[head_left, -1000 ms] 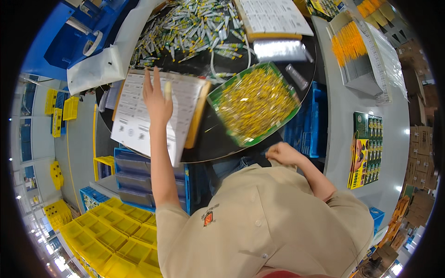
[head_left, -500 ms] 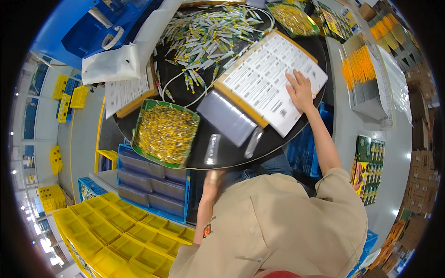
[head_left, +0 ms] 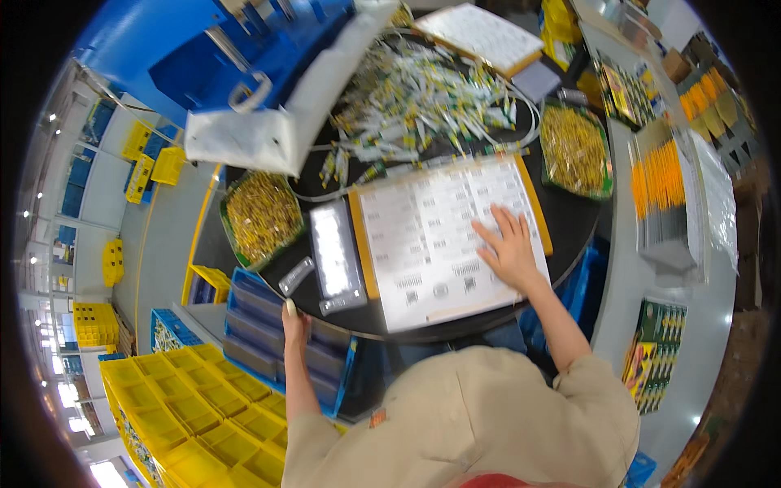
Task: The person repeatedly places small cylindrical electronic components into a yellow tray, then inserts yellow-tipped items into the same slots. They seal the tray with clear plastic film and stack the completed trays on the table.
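Observation:
My right hand (head_left: 512, 254) lies with fingers spread on a printed paper sheet (head_left: 427, 281), which rests on a wooden board (head_left: 364, 259) on the round black table (head_left: 480, 322). At the front left rim, my left hand (head_left: 296, 325) grips the table's edge, thumb on top and fingers mostly hidden below. Beside the board lie a clear plastic case (head_left: 332, 250) and small clear strips (head_left: 296, 276). A green-edged tray of small yellow-brown pieces (head_left: 262, 218) stands left; a similar tray (head_left: 575, 150) stands right. Many slim white, green and yellow tubes (head_left: 423, 102) are heaped behind.
A blue machine (head_left: 191, 81) with white film (head_left: 240, 140) overhangs the far left. Stacked yellow crates (head_left: 183, 390) and a blue crate (head_left: 252, 337) stand at lower left. A grey counter (head_left: 610, 325) on the right carries orange-topped cards (head_left: 659, 183). Another papered board (head_left: 480, 34) sits at the far side.
The round table has turned clockwise, bringing the papered board in front of me and the right tray nearer. My left hand has moved left with the rim; my right hand remains on the paper.

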Motion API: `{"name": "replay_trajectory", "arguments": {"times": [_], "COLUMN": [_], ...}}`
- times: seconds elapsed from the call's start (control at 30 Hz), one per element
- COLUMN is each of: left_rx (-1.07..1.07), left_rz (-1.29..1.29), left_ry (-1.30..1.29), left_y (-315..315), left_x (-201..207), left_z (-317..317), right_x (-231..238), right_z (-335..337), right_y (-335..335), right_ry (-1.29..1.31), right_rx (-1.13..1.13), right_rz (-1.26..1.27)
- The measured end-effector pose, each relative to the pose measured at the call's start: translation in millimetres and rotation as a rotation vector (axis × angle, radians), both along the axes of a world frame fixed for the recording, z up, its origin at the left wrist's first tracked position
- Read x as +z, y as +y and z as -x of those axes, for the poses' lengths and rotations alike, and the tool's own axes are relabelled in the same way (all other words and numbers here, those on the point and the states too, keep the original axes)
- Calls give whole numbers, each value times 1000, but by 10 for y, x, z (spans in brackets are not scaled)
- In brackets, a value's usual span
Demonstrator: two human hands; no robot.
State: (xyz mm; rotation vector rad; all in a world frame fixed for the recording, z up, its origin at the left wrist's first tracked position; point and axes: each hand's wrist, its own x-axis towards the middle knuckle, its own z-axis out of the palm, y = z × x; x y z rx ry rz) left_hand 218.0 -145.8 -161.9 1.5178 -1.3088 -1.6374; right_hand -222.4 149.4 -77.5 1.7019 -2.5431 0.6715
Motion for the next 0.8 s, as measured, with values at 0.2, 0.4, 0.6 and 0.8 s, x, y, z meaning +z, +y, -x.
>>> {"name": "replay_trajectory", "arguments": {"times": [0.2,0.4,0.6,0.8], "left_rx": [-657,-163,272,496], "left_rz": [366,2092,2367,2073], "left_ry": [-674,-552,-788,-1167], "left_y": [-421,-1183,-1849,-2016], "left_x": [2021,4564,6262,6759], "left_z": [583,2668,4360,4835], "right_x": [72,102,-33,-310], "right_z": [-84,-91,-72,-55], "right_y": [-40,-33,-13,25], "right_ry": [-84,-119,-142,-3], "right_rx": [-41,-44,-75,-64], "right_rz": [-40,-18,-27,-136]}}
